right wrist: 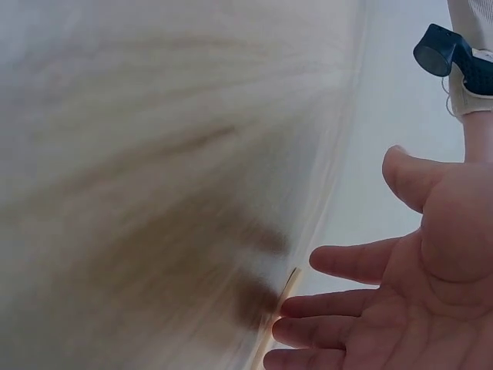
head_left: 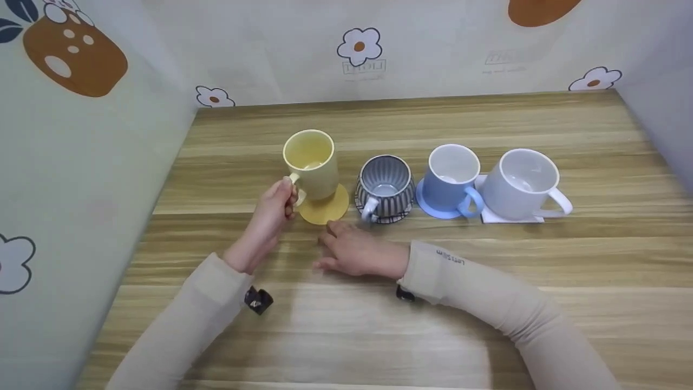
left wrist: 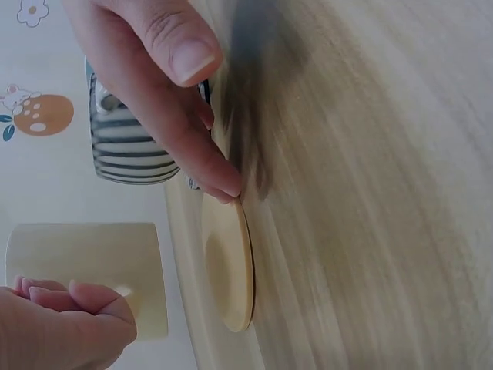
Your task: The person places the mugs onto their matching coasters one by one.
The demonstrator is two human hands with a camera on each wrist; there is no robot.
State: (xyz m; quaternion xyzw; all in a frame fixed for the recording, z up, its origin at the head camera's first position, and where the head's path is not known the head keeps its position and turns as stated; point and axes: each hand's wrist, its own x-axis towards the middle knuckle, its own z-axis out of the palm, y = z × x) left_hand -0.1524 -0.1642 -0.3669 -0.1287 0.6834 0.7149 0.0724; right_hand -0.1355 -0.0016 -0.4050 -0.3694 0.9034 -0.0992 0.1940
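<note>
My left hand (head_left: pixel 270 208) grips the handle of a tall pale yellow mug (head_left: pixel 319 176). In the left wrist view the mug (left wrist: pixel 92 250) hangs above the round yellow coaster (left wrist: pixel 223 266), with a gap between the two. From the head, the mug overlaps the back of that coaster (head_left: pixel 327 211). My right hand (head_left: pixel 357 249) is low over the table, fingers extended, fingertips right at the coaster's near edge. Its palm and straight fingers (right wrist: pixel 323 331) show in the right wrist view, beside a sliver of the coaster (right wrist: pixel 286 289).
To the right stand a grey striped mug (head_left: pixel 385 181) on a patterned coaster, a blue mug (head_left: pixel 446 184) on a blue round coaster (head_left: pixel 425 206), and a wide white mug (head_left: pixel 520 184) on a white square coaster (head_left: pixel 501 218). Printed sheets (head_left: pixel 270 59) wall the wooden table (head_left: pixel 260 127).
</note>
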